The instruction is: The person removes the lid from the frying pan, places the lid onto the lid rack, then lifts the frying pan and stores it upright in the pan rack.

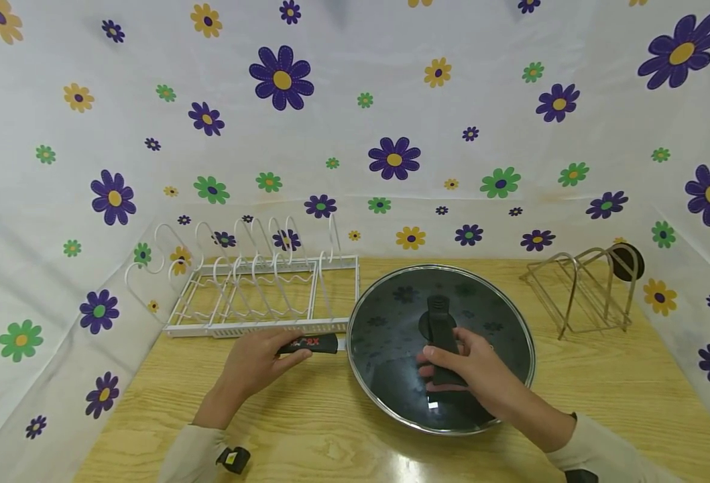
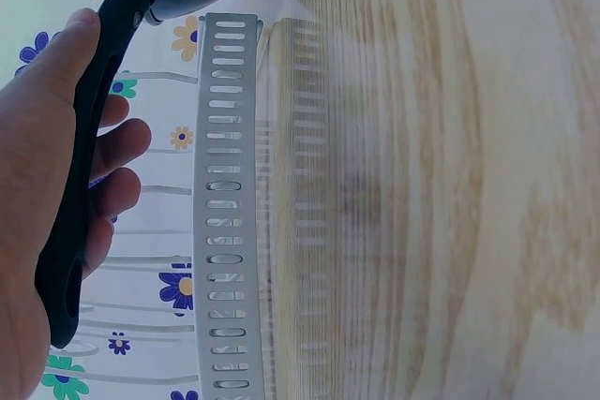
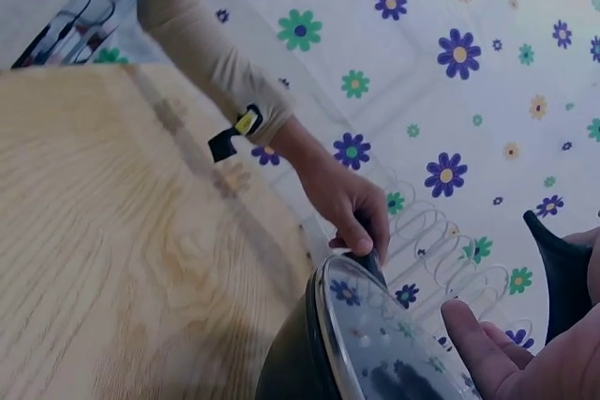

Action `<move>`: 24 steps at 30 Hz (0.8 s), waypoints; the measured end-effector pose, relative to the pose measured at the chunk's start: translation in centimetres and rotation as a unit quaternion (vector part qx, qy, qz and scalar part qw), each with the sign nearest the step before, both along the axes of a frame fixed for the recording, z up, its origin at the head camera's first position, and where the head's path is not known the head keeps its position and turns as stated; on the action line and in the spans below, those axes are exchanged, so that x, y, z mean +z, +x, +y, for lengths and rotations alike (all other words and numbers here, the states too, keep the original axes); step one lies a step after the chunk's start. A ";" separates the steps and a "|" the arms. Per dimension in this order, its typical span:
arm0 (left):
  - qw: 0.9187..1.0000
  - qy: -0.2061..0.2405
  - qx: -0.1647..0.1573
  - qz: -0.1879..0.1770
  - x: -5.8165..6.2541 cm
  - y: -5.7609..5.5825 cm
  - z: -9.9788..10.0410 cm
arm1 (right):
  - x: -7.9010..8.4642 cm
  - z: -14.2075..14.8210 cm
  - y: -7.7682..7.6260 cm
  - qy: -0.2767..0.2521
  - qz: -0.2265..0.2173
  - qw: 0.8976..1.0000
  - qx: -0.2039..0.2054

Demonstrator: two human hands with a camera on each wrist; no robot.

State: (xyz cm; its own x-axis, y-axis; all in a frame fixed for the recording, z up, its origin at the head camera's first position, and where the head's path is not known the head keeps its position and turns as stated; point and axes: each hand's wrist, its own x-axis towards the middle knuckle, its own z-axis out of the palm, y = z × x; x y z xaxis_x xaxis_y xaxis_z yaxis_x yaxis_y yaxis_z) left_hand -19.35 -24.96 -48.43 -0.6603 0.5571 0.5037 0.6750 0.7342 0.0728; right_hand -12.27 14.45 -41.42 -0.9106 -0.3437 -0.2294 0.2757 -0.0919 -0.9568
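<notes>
A dark pan [image 3: 291, 353] is covered by a round tinted glass lid [image 1: 391, 335] with a metal rim. My left hand [image 1: 258, 365] grips the pan's black handle [image 2: 84, 166], fingers wrapped beneath it and thumb along it in the left wrist view. On top of the lid, my right hand [image 1: 481, 369] holds the tall black lid handle [image 1: 441, 335], thumb on the near side and fingers on the other. Part of that grip is hidden in the head view, and the glass reflects the fingers. Most of the pan's body is hidden under the lid.
Left of the pan stands a white wire dish rack [image 1: 258, 295], its slotted front rail [image 2: 228, 203] close to the left hand. A smaller metal rack [image 1: 572, 295] with a black disc [image 1: 627, 261] stands at the back right. Flowered cloth [image 1: 342, 127] surrounds the wooden table [image 1: 306, 429].
</notes>
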 end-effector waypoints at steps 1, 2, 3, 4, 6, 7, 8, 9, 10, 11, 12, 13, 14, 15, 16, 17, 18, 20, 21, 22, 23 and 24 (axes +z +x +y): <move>1.000 0.000 0.000 0.000 0.0 0.0 0.0 | 0.0 0.0 0.0 -0.011 -0.005 1.000 0.002; 1.000 0.000 0.000 -0.001 0.0 0.0 0.0 | 0.1 -0.1 0.1 -0.024 -0.009 1.000 0.004; 1.000 0.000 0.000 -0.002 0.0 0.0 0.0 | 0.1 -0.1 0.1 -0.033 -0.013 0.999 0.006; 1.000 -0.001 0.001 -0.002 0.0 0.0 0.0 | 0.2 -0.1 0.1 -0.039 -0.015 0.999 0.008; 1.000 -0.002 0.001 -0.004 0.0 0.0 0.0 | 0.3 -0.2 0.2 -0.054 -0.020 0.998 0.010; 1.000 -0.003 0.001 -0.004 0.0 0.0 0.0 | 0.3 -0.3 0.2 -0.061 -0.021 0.998 0.009; 1.000 -0.003 0.002 -0.005 0.0 0.0 0.0 | 0.3 -0.4 0.2 -0.067 -0.022 0.997 0.008; 1.000 -0.003 0.002 -0.006 0.0 0.0 0.0 | 0.4 -0.4 0.3 -0.073 -0.024 0.997 0.006; 1.000 -0.003 0.002 -0.006 0.0 0.0 -0.1 | 0.4 -0.5 0.3 -0.080 -0.026 0.996 0.004; 1.000 -0.003 0.002 -0.006 0.0 0.0 -0.1 | 0.4 -0.6 0.3 -0.088 -0.033 0.996 -0.001; 1.000 -0.002 0.002 -0.006 0.0 -0.1 -0.1 | 0.4 -0.6 0.3 -0.095 -0.039 0.995 -0.006; 1.000 -0.003 0.002 -0.006 -0.1 -0.1 -0.1 | 0.4 -0.7 0.3 -0.100 -0.046 0.994 -0.010; 1.000 -0.003 0.003 -0.005 -0.1 -0.1 -0.1 | 0.5 -0.7 0.3 -0.104 -0.052 0.993 -0.014; 1.000 -0.004 0.003 -0.005 0.0 -0.1 -0.1 | 0.5 -0.8 0.3 -0.107 -0.058 0.992 -0.017; 1.000 -0.004 0.003 -0.005 0.0 0.0 -0.1 | 0.5 -0.8 0.3 -0.109 -0.063 0.992 -0.019; 1.000 -0.005 0.004 -0.006 0.1 0.0 -0.1 | 0.5 -0.8 0.3 -0.110 -0.069 0.991 -0.021; 1.000 -0.005 0.004 -0.007 0.1 0.1 0.0 | 0.5 -0.8 0.3 -0.110 -0.073 0.991 -0.022; 1.000 -0.006 0.005 -0.009 0.1 0.1 0.0 | 0.6 -0.9 0.3 -0.112 -0.080 0.990 -0.023; 1.000 -0.006 0.005 -0.010 0.1 0.1 0.0 | 0.5 -1.0 0.2 -0.112 -0.084 0.990 -0.024; 1.000 -0.007 0.006 -0.011 0.1 0.1 -0.1 | 0.5 -1.0 0.2 -0.114 -0.087 0.989 -0.024; 1.000 -0.007 0.006 -0.011 0.0 0.1 -0.1 | 0.5 -1.1 0.1 -0.115 -0.091 0.989 -0.025; 1.000 -0.007 0.007 -0.012 0.0 0.1 -0.1 | 0.4 -1.1 0.1 -0.118 -0.093 0.988 -0.024</move>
State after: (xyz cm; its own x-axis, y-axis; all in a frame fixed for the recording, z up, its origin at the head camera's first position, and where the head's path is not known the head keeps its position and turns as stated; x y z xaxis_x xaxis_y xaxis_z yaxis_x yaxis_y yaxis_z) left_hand -19.26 -25.04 -48.45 -0.6791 0.5554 0.4799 0.6635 0.7441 0.0778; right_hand -12.16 13.36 -40.98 -0.8769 -0.3646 -0.3133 0.4347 -0.3234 -0.8405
